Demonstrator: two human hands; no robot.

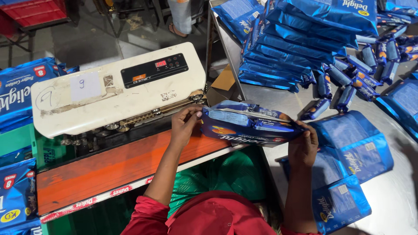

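I hold a filled blue biscuit pouch (248, 124) flat between both hands, in front of a cream band sealing machine (117, 87). My left hand (185, 124) pinches the pouch's open left end right at the machine's roller slot. At the pouch's right end, my right hand (303, 146) grips it over the steel table (392, 196). Small biscuit packs show inside the pouch's top.
An orange conveyor belt (109, 167) runs under the sealer. Stacked filled blue pouches (300, 43) and loose small packs (361, 69) lie on the table at the back; flat empty pouches (348, 174) lie by my right hand. Sealed pouches (17, 95) fill crates at left. Someone's feet (180, 17) stand beyond.
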